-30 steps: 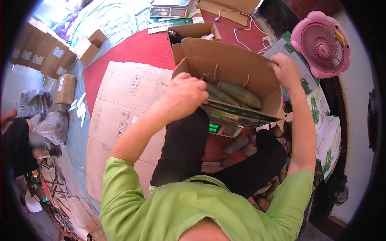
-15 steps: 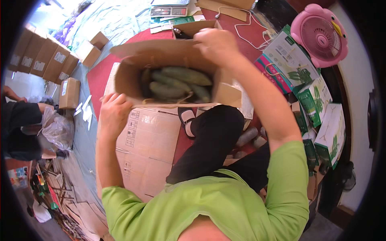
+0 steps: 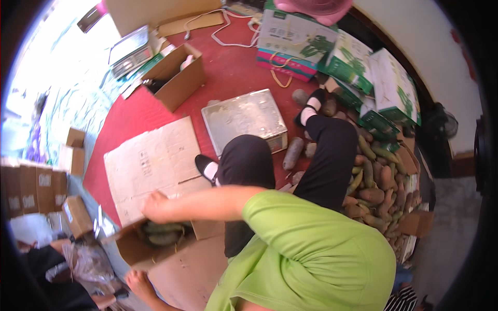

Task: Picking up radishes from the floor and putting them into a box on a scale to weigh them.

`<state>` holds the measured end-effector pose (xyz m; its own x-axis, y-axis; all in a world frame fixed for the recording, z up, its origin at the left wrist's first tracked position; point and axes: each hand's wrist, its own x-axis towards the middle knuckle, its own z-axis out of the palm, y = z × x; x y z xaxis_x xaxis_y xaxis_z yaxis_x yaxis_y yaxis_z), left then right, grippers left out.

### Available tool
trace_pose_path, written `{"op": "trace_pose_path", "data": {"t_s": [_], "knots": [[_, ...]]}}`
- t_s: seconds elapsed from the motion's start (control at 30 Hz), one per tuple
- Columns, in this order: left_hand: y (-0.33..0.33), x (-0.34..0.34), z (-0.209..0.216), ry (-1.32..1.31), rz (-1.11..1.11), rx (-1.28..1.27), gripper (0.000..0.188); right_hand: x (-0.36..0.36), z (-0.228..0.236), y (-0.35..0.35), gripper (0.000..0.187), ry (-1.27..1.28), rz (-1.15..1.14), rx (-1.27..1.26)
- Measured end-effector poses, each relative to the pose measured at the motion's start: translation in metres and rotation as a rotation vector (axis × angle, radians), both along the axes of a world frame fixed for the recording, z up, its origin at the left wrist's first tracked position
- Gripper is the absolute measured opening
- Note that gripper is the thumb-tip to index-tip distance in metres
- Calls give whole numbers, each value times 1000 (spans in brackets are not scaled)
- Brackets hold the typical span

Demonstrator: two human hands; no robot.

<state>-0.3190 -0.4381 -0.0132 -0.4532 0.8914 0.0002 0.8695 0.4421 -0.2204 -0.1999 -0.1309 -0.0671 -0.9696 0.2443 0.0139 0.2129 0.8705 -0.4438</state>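
An open cardboard box point(image 3: 130, 243) sits at my lower left, by the flattened cardboard on the floor. Inside it lie several long green vegetables point(image 3: 163, 234), partly in shadow. My right hand point(image 3: 156, 206) reaches across my body, its fingers closed on the box's far edge. At the near left corner of the same box is my left hand point(image 3: 138, 283), fingers curled at the rim.
A silver-topped platform scale point(image 3: 246, 118) stands ahead on red flooring. Beyond it is a smaller open box point(image 3: 179, 78). Heaped root vegetables point(image 3: 378, 189) lie to my right, below green-and-white cartons point(image 3: 392, 88). Another person's dark-clothed legs point(image 3: 52, 274) are at the left.
The box has moved from in front of me down to my left, with both hands at it. My view has turned, bringing the scale and the vegetable heap into sight.
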Motion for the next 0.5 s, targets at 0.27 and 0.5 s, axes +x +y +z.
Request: {"op": "trace_pose_path", "data": {"t_s": [0.27, 0.5], "knots": [[18, 35, 25, -131, 215, -5, 12, 17, -4, -17, 27, -23, 69, -85], [59, 33, 20, -171, 177, 84, 14, 74, 37, 87, 19, 46, -97, -292]]}}
